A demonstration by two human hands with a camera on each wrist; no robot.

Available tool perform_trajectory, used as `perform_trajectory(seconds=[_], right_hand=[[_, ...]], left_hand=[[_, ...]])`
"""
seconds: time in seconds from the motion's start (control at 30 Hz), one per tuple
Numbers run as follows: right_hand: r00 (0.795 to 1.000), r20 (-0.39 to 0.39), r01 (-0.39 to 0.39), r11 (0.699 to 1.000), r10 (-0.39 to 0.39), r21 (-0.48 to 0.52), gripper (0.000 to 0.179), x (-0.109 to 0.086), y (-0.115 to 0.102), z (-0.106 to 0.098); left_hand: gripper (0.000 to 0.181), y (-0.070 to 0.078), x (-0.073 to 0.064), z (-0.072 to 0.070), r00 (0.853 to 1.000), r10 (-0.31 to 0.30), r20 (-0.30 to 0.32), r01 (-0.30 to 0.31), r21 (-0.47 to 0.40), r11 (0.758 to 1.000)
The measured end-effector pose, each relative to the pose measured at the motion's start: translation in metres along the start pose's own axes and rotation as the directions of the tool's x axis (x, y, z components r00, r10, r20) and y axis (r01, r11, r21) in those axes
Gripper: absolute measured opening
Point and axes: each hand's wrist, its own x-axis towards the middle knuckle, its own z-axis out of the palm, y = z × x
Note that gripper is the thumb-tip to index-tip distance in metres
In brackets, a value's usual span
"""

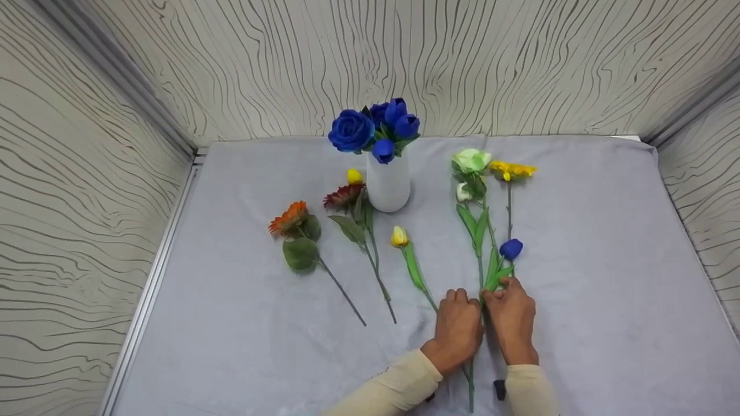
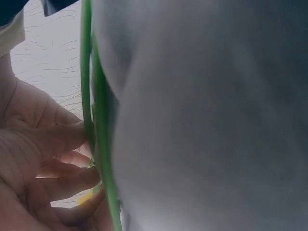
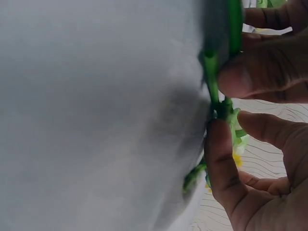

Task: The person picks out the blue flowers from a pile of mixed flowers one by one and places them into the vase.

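In the head view my left hand [image 1: 461, 330] grips green flower stems [image 1: 471, 388], whose lower ends come out below it. Close on its right, my right hand [image 1: 511, 316] pinches the blue tulip [image 1: 511, 249] by its leafy stem. Beside that bloom runs the stem of a white tulip [image 1: 463, 192]. The yellow tulip [image 1: 399, 237] lies to the left, its stem passing behind the left hand. In the right wrist view a thumb [image 3: 236, 79] presses one green stem [image 3: 234, 29], with the other hand's fingertips just below. Much of the grip is hidden in the head view.
A white vase [image 1: 388, 188] with blue flowers [image 1: 352, 130] stands at the back. An orange flower [image 1: 289, 218] and a dark red flower [image 1: 343, 196] lie on the left of the grey cloth [image 1: 243, 358]. A pale rose [image 1: 471, 160] and yellow flower [image 1: 512, 170] lie at back right.
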Motion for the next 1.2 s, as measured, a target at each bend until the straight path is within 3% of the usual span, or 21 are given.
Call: perform_trajectory(seconds=[0.17,0.4,0.5,0.67,0.73,0.8,1.03,1.1,1.2], right_hand=[[0.999,-0.026,-0.030,0.999,0.031,0.040,0.046,-0.001,-0.002,0.002],[0.990,-0.027,-0.129,0.971,0.137,0.201,0.049,0.001,-0.008,-0.003],[0.983,0.015,-0.173,0.912,0.180,0.372,0.054,0.003,-0.012,-0.007],[0.974,0.080,-0.211,0.733,0.210,0.647,0.055,0.004,-0.018,-0.010],[0.974,0.087,-0.209,0.691,0.208,0.692,0.051,0.004,-0.020,-0.011],[0.975,0.089,-0.206,0.666,0.206,0.717,0.045,0.003,-0.021,-0.012],[0.971,0.103,-0.218,0.625,0.215,0.750,0.035,0.003,-0.023,-0.017],[0.969,0.105,-0.221,0.597,0.224,0.771,0.034,0.003,-0.024,-0.020],[0.967,0.105,-0.218,0.531,0.234,0.819,0.030,0.004,-0.027,-0.023]], left_hand=[[0.012,0.001,0.000,-0.004,1.000,-0.015,0.018,0.015,-0.004,1.000],[0.017,0.000,0.004,-0.016,0.993,-0.078,0.086,0.088,-0.110,0.990],[0.017,-0.003,0.007,-0.023,0.992,-0.085,0.089,0.097,-0.143,0.985],[0.018,-0.008,0.009,-0.033,0.994,-0.091,0.060,0.101,-0.191,0.976],[0.018,-0.011,0.009,-0.035,0.995,-0.094,0.046,0.101,-0.213,0.972],[0.019,-0.013,0.009,-0.037,0.995,-0.095,0.040,0.102,-0.233,0.967],[0.029,-0.020,0.010,-0.043,0.994,-0.105,0.041,0.112,-0.260,0.959],[0.032,-0.021,0.011,-0.044,0.993,-0.111,0.039,0.117,-0.263,0.958],[0.031,-0.024,0.012,-0.047,0.992,-0.122,0.021,0.123,-0.267,0.956]])
